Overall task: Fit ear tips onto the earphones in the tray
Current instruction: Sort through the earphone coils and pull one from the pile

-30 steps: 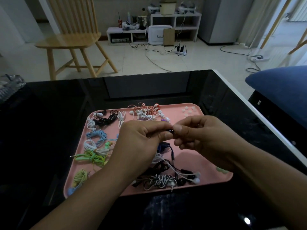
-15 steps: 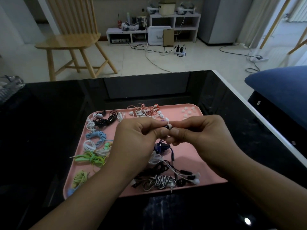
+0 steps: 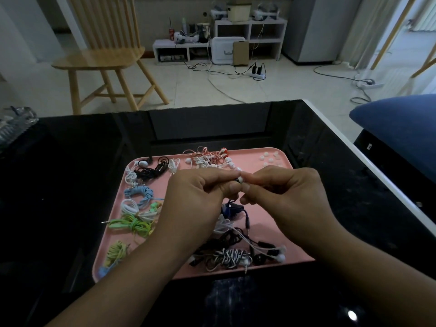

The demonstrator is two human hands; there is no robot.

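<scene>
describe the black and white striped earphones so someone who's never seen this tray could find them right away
Start at the pink tray on the black table and go to its near edge, right of the middle, below the hands. The striped earphones lie there in a coiled bundle among black cords. Theirs is the only cord banded black and white like a zebra; the others nearby are plain black or white.

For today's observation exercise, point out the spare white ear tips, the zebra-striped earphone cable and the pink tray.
spare white ear tips (image 3: 269,160), head view, middle of cluster.
zebra-striped earphone cable (image 3: 230,256), head view, coil's centre.
pink tray (image 3: 266,223), head view, bare floor.
</scene>
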